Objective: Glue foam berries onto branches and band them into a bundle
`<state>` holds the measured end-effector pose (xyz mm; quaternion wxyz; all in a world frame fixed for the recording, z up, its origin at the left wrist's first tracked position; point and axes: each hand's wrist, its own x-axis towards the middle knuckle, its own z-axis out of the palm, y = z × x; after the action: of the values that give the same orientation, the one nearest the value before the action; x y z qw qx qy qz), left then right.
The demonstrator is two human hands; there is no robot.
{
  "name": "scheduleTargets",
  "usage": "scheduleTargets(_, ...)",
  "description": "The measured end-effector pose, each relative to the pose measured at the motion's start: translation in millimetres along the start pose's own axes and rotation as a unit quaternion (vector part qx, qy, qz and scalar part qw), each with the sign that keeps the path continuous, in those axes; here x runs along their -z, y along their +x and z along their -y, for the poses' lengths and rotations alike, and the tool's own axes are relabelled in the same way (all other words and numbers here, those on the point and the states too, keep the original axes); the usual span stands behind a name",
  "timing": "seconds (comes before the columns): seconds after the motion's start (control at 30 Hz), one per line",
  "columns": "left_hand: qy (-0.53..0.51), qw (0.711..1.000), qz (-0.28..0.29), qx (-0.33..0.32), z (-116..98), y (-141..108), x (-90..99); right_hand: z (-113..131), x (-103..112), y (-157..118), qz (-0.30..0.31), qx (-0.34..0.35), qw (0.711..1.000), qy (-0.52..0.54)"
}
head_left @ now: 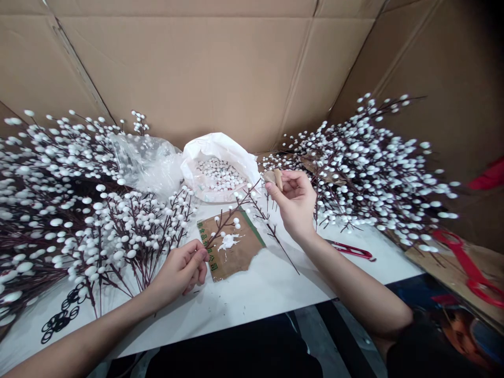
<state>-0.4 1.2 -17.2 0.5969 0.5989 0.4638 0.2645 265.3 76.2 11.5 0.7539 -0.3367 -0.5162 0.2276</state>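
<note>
My left hand (pixel 184 268) is closed around the lower end of a dark brown artificial berry stem (pixel 220 228), which slants up to the right and carries a few white berries. My right hand (pixel 294 202) is raised near the stem's upper end, thumb and fingers pinched together. Beige coverings (pixel 277 179) wrap its fingertips; whatever lies between them is hidden. Below the stem, a brown cardboard piece (pixel 236 265) with green print bears a white glue-like blob (pixel 229 241). Another stem (pixel 281 241) lies to its right on the white tabletop (pixel 255 302).
Behind, a white bag (pixel 220 142) holds many loose white berries, beside a clear plastic bag (pixel 145 163). Berry branches crowd the left (pixel 129 236) and right (pixel 366 163). Black rings (pixel 59 320) lie front left; a red-handled cutter (pixel 350 250) and red scissors-like tool (pixel 468 268) lie right.
</note>
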Motion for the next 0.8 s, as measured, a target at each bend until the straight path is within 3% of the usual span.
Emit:
scheduleTargets(0.53, -0.030, 0.999, -0.013, -0.021, 4.6, 0.6, 2.3, -1.4, -0.1, 1.2, -0.022, -0.019, 1.000, 0.007)
scheduleTargets(0.63, -0.036, 0.999, -0.015, -0.020, 3.9, 0.1, 2.2, 0.1, 0.9, 2.1, -0.020, -0.075, 0.997, 0.031)
scheduleTargets(0.8, -0.051, 0.998, -0.021, -0.020, 6.2, 1.9, 2.0, -2.4, 4.8, 6.7, 0.046, -0.265, 0.956, 0.115)
